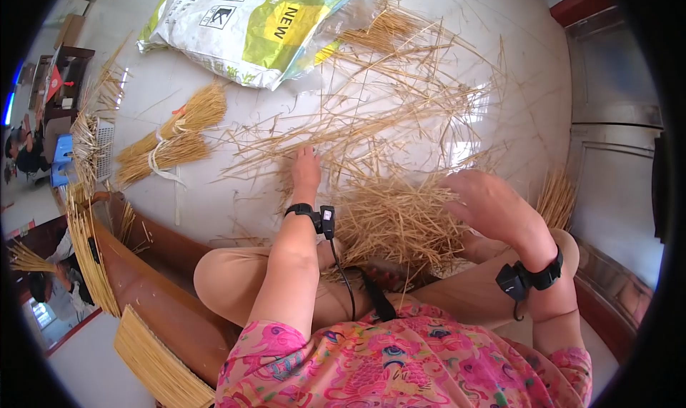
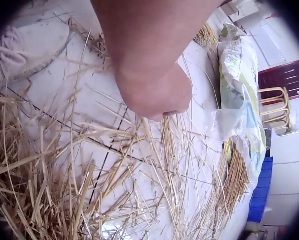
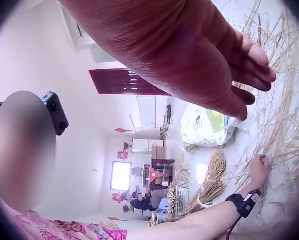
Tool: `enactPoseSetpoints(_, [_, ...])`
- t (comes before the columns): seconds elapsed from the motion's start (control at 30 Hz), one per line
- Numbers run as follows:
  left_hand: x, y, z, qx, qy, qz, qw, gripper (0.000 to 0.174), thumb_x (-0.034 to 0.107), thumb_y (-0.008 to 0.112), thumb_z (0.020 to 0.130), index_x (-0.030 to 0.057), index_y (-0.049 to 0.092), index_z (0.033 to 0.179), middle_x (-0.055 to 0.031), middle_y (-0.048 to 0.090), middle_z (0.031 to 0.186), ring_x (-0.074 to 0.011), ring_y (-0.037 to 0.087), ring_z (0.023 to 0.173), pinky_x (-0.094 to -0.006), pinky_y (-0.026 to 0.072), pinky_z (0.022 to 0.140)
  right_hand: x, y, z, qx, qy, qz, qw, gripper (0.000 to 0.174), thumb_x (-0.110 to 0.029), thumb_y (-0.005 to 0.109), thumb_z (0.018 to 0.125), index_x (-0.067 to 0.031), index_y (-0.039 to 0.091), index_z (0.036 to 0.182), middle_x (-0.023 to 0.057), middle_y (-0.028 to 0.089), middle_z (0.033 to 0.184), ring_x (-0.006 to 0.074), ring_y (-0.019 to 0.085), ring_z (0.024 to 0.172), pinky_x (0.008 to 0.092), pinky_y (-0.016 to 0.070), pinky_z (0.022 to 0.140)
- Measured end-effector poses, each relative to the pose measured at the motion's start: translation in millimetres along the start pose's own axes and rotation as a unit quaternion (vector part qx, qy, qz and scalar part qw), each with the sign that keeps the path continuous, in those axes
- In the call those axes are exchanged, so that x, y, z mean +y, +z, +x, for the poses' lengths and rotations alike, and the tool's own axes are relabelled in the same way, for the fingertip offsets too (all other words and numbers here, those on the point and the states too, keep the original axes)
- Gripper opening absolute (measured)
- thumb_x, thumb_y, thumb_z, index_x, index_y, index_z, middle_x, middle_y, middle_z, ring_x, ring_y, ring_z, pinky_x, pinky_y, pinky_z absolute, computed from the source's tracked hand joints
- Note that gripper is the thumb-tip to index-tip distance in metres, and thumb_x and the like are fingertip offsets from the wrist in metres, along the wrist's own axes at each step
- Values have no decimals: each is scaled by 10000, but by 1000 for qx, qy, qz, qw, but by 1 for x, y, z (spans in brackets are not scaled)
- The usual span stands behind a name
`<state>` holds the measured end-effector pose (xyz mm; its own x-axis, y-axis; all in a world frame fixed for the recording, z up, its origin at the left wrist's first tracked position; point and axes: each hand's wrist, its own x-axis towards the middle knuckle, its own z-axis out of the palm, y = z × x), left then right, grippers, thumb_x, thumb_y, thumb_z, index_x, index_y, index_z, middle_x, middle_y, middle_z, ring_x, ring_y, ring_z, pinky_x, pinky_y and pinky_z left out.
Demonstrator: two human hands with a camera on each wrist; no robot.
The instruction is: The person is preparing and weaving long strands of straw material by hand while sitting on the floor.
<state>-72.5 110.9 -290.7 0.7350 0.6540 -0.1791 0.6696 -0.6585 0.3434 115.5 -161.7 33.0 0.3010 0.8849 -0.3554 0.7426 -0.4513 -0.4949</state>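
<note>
Long straw stalks (image 1: 357,126) lie spread over the white floor in front of the person. My left hand (image 1: 306,171) grips one end of a thin bunch of them, low over the floor. In the left wrist view, that hand (image 2: 157,95) is curled and the held stalks (image 2: 168,145) run out from under it. A heap of tangled straw (image 1: 400,219) lies between the legs. Beside its upper right edge hovers my right hand (image 1: 480,197); in the right wrist view its fingers (image 3: 249,75) are spread loosely with nothing between them.
A white and green printed sack (image 1: 236,29) with straw at its mouth lies at the back. Tied straw bundles (image 1: 171,136) rest on the left, near a brown wooden trough (image 1: 157,286). A metal cabinet (image 1: 618,172) stands on the right. Other people sit far left.
</note>
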Motion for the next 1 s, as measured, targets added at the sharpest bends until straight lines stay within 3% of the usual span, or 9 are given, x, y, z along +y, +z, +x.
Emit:
enactPoseSetpoints(0.1, [9,7,6,8,30,20,999,166,137,550,856,58,542,1001,-130,534,993,-330,531,978,-411,474,800,-4,0,1,3,9,-16,1000,220,-193,616,813,-30,551,946,139,593,834,317,601,826,396,500,706])
enactPoseSetpoints(0.3, [4,12,27,53,-58,39,996,196,46,541,822,62,548,1018,-126,494,1041,-309,515,1000,-392,481,802,-8,3,0,-3,-11,-19,1000,209,-188,623,806,-34,547,924,125,586,842,310,604,803,389,504,691])
enactPoseSetpoints(0.4, [-2,3,27,6,-55,88,995,238,9,540,798,57,552,1030,-127,483,1062,-304,511,1005,-388,481,813,-10,0,-1,-10,-1,-24,1000,210,-188,628,802,-33,548,917,125,586,843,308,606,800,389,505,689])
enactPoseSetpoints(0.6, [-10,9,33,-15,-37,88,995,163,34,513,811,55,572,961,-113,482,1101,-305,490,1048,-410,460,851,-10,1,0,-9,-5,-27,1000,204,-189,630,800,-31,552,903,125,587,841,304,608,799,387,508,684])
enactPoseSetpoints(0.7, [-15,10,32,23,51,112,992,122,60,537,808,64,575,924,-111,508,1047,-295,502,1031,-408,463,817,-11,1,-1,-9,-7,-30,999,202,-187,627,802,-29,553,902,126,587,837,304,610,800,385,511,683])
enactPoseSetpoints(0.8, [-9,-1,30,4,71,60,996,115,100,568,810,73,567,922,-112,547,991,-298,523,1002,-415,460,795,-14,-1,-4,-6,-6,-37,999,202,-184,626,802,-25,553,904,127,588,834,305,611,802,384,513,683])
enactPoseSetpoints(0.9, [-5,-9,35,-41,36,3,999,142,132,599,808,71,559,929,-124,570,970,-306,537,980,-421,449,814,-15,0,-6,-2,-11,-34,999,200,-181,625,802,-24,553,902,130,588,833,306,611,804,384,514,684])
enactPoseSetpoints(1.0, [2,-12,41,2,-26,8,1000,138,130,603,814,69,568,932,-130,583,971,-301,546,975,-432,453,811,-15,0,-7,-3,-11,-30,1000,194,-180,622,802,-25,553,897,132,588,834,308,609,805,385,514,685])
